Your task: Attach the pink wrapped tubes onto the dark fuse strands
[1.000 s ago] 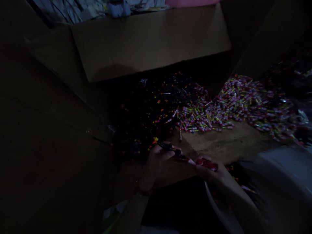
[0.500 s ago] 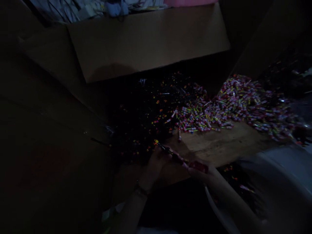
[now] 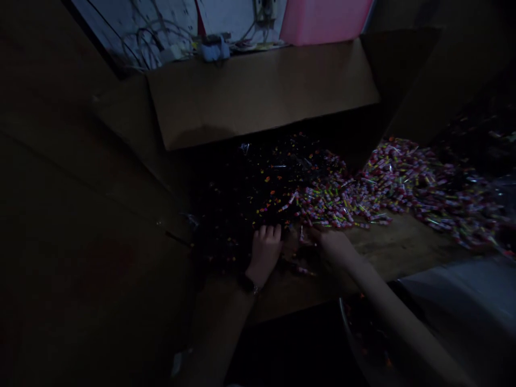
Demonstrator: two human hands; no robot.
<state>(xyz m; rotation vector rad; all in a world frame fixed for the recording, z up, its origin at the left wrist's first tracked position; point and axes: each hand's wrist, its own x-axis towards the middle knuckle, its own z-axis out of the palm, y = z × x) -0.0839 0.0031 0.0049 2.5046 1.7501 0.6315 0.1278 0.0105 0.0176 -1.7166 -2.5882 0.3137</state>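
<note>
My left hand (image 3: pixel 266 248), with a dark watch on its wrist, is at the near edge of a pile of black pieces (image 3: pixel 229 209) dotted with orange and yellow bits. Its fingers are curled down, and what lies under them is hidden. To its right, my right hand (image 3: pixel 334 246) reaches in by the heap of small pink, white and yellow tubes (image 3: pixel 342 201). Its fingers are bent inward and lost in shadow, so I cannot make out what they hold. One loose tube (image 3: pixel 305 271) lies on the wooden tabletop (image 3: pixel 387 236) between and below my hands.
A cardboard flap (image 3: pixel 262 91) stands behind the piles, and dark cardboard (image 3: pixel 80 215) walls the left. Cables (image 3: pixel 149 40) and a pink sheet (image 3: pixel 326 21) are at the back. A pale container (image 3: pixel 467 290) with dark pieces sits at lower right.
Earlier my hands were close together on a dark stick with a yellow tip and a red piece. Now they are apart and farther forward at the piles; the view has shifted slightly.
</note>
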